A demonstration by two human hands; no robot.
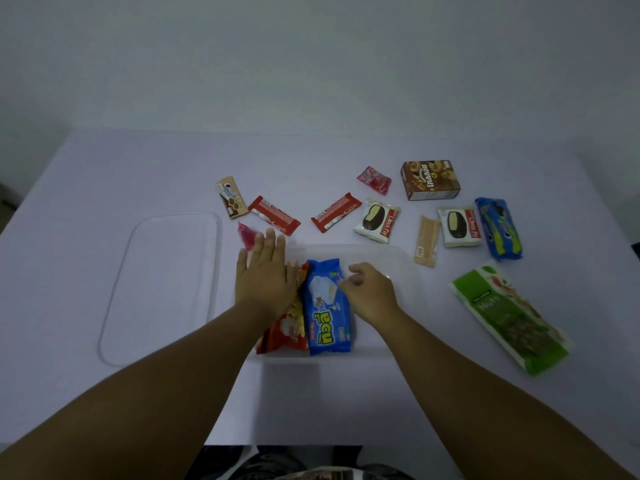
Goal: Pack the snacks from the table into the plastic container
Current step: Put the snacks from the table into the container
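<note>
Clear plastic container at table's near edge, centre. Inside, at its left wall: red snack bag and blue snack pack, side by side. Left hand flat, fingers straight, pressing red bag. Right hand fingers curled, pinching blue pack's edge. Lid left; other snacks along far and right sides.

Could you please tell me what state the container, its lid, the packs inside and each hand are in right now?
plastic container: open, partly filled
lid: off, flat on the table left of the container
blue pack: inside the container
red pack: inside, beside the blue pack
left hand: fingers straight, pressing the red pack
right hand: fingers curled at the blue pack
</note>
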